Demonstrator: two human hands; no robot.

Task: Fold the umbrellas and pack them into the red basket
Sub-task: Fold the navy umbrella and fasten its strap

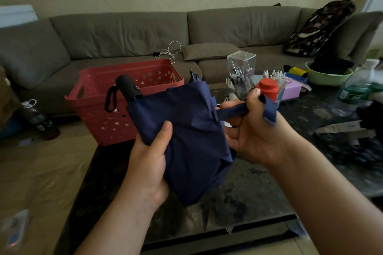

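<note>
One navy umbrella [186,141], collapsed: my left hand [151,163] fingers clamped round canopy; right hand [255,130] pinching strap [234,112]. Basket [124,99] behind.

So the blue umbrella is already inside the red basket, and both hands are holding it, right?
Not quite. The head view shows the blue umbrella outside the red basket, in front of it over the table. The left hand and right hand do hold it.
</note>
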